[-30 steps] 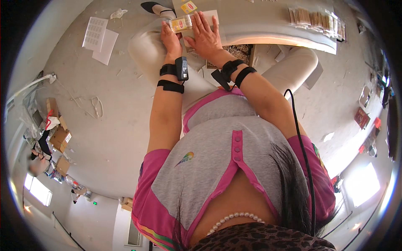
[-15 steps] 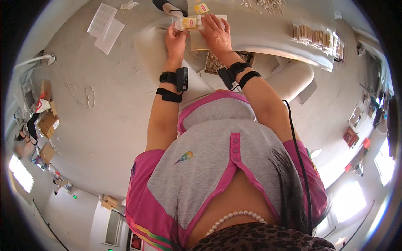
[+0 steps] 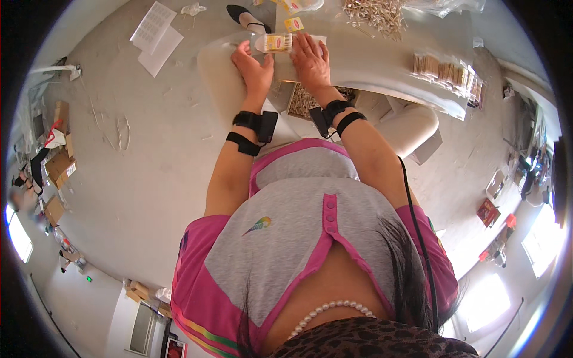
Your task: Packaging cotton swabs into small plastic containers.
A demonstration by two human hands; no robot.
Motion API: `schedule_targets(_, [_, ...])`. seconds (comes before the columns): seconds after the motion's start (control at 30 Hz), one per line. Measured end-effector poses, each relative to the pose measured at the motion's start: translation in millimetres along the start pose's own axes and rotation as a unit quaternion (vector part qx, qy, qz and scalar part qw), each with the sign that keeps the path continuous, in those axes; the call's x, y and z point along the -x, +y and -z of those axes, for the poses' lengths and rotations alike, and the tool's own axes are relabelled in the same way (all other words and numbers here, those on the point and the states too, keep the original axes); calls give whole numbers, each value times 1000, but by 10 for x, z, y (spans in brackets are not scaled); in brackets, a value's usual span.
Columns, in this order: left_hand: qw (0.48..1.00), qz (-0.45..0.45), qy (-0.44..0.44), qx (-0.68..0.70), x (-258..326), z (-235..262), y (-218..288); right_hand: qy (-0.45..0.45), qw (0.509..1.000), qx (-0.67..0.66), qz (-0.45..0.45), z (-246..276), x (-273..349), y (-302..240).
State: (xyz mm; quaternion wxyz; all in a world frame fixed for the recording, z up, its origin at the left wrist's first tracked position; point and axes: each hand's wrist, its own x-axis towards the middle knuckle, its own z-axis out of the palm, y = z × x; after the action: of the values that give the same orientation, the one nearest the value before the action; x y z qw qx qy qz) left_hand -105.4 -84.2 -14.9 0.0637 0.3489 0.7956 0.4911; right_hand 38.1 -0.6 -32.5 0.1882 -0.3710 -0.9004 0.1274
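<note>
I hold a small clear packet with a yellow label (image 3: 277,42) at the near edge of the pale table (image 3: 382,59), far out in front of me. My left hand (image 3: 253,65) grips its left end, fingers curled around it. My right hand (image 3: 310,59) lies over its right end, fingers spread and pressing it down onto a white sheet (image 3: 319,40) on the table. Both wrists carry black straps.

Just beyond the packet lies a second yellow label (image 3: 293,24). Farther right on the table sits a loose heap of thin wooden sticks (image 3: 376,13), and to the right of that a row of bundled sticks in clear wrap (image 3: 444,71). Below my right wrist, under the table edge, an open box of sticks (image 3: 301,101) shows. On the floor to the far left lie white paper sheets (image 3: 155,27), and a black shoe (image 3: 245,17) near the table.
</note>
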Motion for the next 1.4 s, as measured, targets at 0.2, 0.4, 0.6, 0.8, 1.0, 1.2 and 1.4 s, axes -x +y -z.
schedule_targets(0.2, [972, -122, -96, -178, -136, -30, 154, -65, 997, 36, -4, 58, 12, -168])
schedule_targets(0.4, [929, -81, -195, -304, -321, -163, 495, -90, 994, 61, -10, 64, 19, -154])
schedule_targets(0.6, [868, -34, -315, -383, -555, -218, 591, -98, 992, 77, -5, 111, 3, -236])
schedule_targets(0.8, [826, -36, -369, -425, -661, -272, 656, -93, 992, 81, -5, 173, -7, -270])
schedule_targets(1.0, [819, -35, -366, -440, -643, -256, 657, -74, 996, 37, -22, 144, -7, -276])
schedule_targets(1.2, [831, -74, -318, -451, -534, -193, 674, -114, 988, 97, -39, 198, -88, -364])
schedule_targets(1.4, [827, -62, -330, -451, -536, -219, 714, -116, 988, 98, -35, 146, -90, -407])
